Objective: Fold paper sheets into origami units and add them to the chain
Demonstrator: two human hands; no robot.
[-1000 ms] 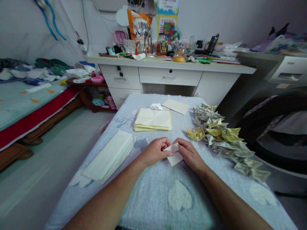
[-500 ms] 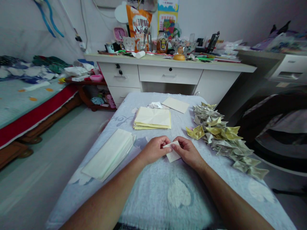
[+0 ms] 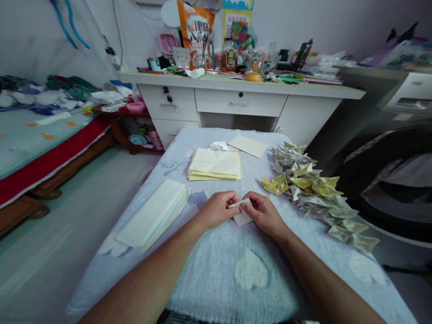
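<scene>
Between my two hands is a small folded piece of white paper [image 3: 242,218], held above the cloth-covered table. My left hand [image 3: 220,209] pinches its left edge with thumb and fingers. On the other side my right hand [image 3: 263,210] grips the paper, thumb lying on top. The fingertips behind the paper are partly hidden. Just beyond my hands lies a stack of cream and yellow paper sheets [image 3: 214,163]. A pile of long folded white paper [image 3: 153,215] rests to the left. Folded silver and gold paper shapes [image 3: 312,191] are heaped in a row at the right.
A flat beige sheet [image 3: 248,146] and a crumpled white tissue [image 3: 218,146] lie at the table's far end. Behind stands a white desk [image 3: 239,100] crowded with jars and packets. A bed [image 3: 50,148] is on the left, a washing machine [image 3: 394,180] on the right.
The lower part of the held paper tilts slightly differently and looks shorter. Both hands stay nearly in place, and the whole view has shifted slightly.
</scene>
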